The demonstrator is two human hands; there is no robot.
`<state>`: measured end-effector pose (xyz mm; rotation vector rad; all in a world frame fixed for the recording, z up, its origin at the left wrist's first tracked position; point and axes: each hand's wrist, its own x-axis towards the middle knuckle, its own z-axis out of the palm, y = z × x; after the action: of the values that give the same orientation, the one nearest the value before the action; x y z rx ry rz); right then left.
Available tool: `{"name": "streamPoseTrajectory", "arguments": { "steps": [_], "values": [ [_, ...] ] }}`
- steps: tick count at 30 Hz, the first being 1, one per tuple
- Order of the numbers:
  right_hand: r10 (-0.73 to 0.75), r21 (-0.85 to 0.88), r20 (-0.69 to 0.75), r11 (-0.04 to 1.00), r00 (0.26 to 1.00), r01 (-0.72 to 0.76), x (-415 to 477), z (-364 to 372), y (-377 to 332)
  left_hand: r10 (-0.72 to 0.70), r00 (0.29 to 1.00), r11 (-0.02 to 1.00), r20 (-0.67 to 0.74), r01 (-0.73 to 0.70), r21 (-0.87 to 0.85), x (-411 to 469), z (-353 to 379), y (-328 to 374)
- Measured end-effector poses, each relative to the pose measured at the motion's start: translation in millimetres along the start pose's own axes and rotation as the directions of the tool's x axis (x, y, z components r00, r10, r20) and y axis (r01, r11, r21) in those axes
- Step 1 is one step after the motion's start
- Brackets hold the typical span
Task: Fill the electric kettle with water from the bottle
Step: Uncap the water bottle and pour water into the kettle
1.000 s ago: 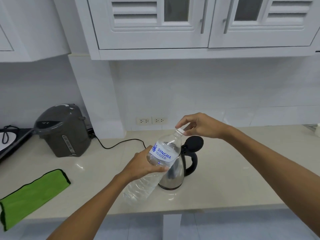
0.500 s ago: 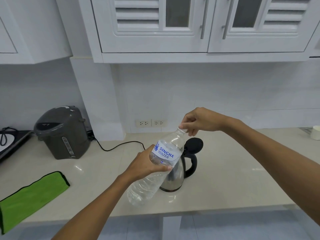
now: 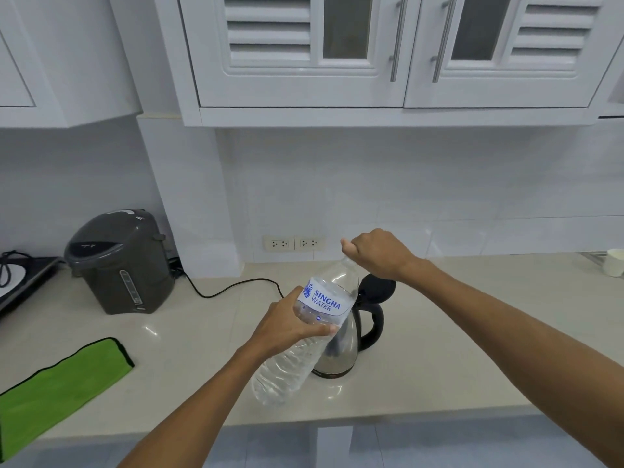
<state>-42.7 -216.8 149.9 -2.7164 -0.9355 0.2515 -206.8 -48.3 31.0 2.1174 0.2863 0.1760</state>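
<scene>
hands 2 [image 3: 287, 327] [image 3: 378, 255] | bottle 1 [image 3: 317, 319] | electric kettle 1 [image 3: 341, 349] | grey water boiler 1 [image 3: 118, 261] | green cloth 1 [image 3: 57, 380] | wall sockets 2 [image 3: 279, 243] [image 3: 310, 243] | white cup 1 [image 3: 614, 262]

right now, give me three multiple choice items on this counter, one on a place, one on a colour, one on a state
1. Where is the green cloth?
A. the counter's left end
B. under the kettle
C. on the grey dispenser

2. What colour is the kettle handle?
A. white
B. black
C. green

3. How is the kettle lid?
A. closed
B. flipped open
C. missing

Answers: 1 A, it lies flat at the left edge. 2 B, the loop handle is black. 3 B, the round lid stands up behind the bottle, which the left hand grips while the right hand covers its neck.
</scene>
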Motion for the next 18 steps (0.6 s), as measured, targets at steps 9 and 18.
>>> {"name": "streamPoseTrajectory", "arguments": {
  "steps": [9,18],
  "values": [
    [0.109,-0.033,-0.09,0.993,0.99,-0.112,6.1,6.5,2.4,0.022,0.999,0.996,-0.048,-0.017,0.088,-1.8,10.4,-4.1],
    [-0.038,-0.112,-0.102,0.993,0.994,0.027,2.6,0.3,1.7,0.034,0.998,0.994,-0.062,-0.027,0.108,2.5,5.7,-3.7]
  ]
}}
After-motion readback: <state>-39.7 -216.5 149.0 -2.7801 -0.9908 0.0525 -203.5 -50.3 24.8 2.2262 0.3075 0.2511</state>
